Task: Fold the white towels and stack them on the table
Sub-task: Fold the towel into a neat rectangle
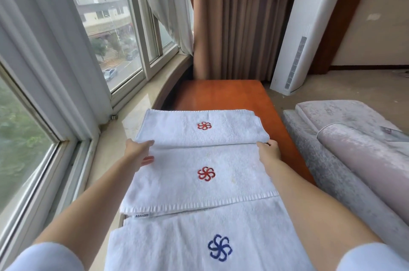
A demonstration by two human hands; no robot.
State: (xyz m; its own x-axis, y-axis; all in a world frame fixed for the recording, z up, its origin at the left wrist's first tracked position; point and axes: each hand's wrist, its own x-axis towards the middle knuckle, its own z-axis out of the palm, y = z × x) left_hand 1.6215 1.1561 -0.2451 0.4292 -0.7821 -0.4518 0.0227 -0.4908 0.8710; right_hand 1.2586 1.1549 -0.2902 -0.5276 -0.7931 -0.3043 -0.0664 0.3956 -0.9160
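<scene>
Three folded white towels lie in a row on the wooden table point(221, 93). The far towel point(177, 129) and the middle towel point(177, 177) each carry a red pinwheel logo. The near towel point(172, 248) has a blue logo. My left hand point(138, 153) holds the middle towel's far left corner, thumb on top and fingers under the edge. My right hand point(269, 151) pinches its far right corner where it meets the far towel.
A stone window sill point(132, 111) and windows run along the left. A grey sofa point(345, 142) stands close on the right. Brown curtains point(239, 18) and a white standing air conditioner point(301, 38) are behind the table.
</scene>
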